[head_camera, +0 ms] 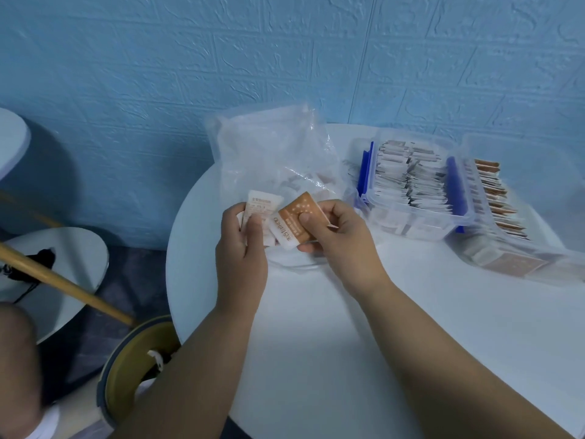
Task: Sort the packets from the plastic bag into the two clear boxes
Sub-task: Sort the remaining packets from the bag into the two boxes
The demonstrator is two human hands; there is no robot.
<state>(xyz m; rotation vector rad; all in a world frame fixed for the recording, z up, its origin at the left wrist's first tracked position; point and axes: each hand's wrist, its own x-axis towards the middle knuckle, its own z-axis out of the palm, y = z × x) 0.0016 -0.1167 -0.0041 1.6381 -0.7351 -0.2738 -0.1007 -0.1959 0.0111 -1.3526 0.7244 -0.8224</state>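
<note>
— Where's the orange packet [297,220]?
— Mid-frame, pinched in the right hand [335,239], thumb on top, above the counter [348,327].
— And the left hand [242,245]?
— Gripping white packets [261,205], just left of it, before the plastic bag [272,153].

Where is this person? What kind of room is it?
Probably a small home or work room: a round white table stands against a blue brick-pattern wall, with a bin on the floor beside it.

Bag [272,160] sits at the table's [332,343] back edge. Left box [408,220] is right of it, right box [509,258] just beside that, both stuffed with packets [411,182]. Just in front of the bag, left hand [242,248] holds a packet [261,202], right hand [343,240] a second packet [296,218]. Bin's [125,369] on the floor, left of the table.
</note>
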